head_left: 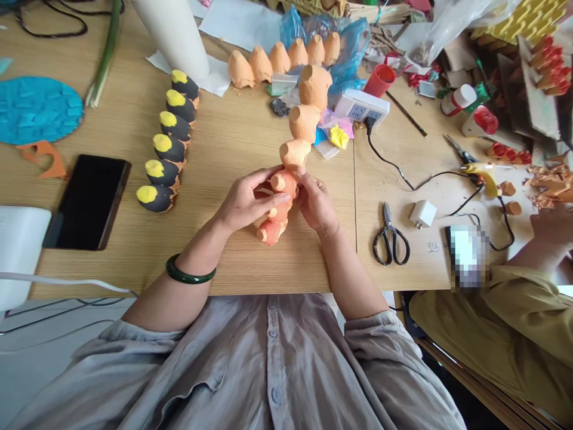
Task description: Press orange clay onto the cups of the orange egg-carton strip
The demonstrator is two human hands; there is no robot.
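Both my hands hold a long strip of joined orange egg-carton cups (304, 124) above the table. My left hand (250, 200) grips its lower part from the left, thumb across the cups. Against the right side, my right hand (317, 200) pinches the strip near its middle. To the left lies a row of black cups with yellow tips (169, 147). Another row of plain orange cups (279, 58) stands at the back.
A phone (88, 202) and blue oval mat (40, 110) lie left. Scissors (390, 237), a white adapter (422, 214), a power strip (362, 107) and a glue gun (486, 178) are right. A white roll (174, 36) stands behind. Another person's sleeve (523, 322) is at far right.
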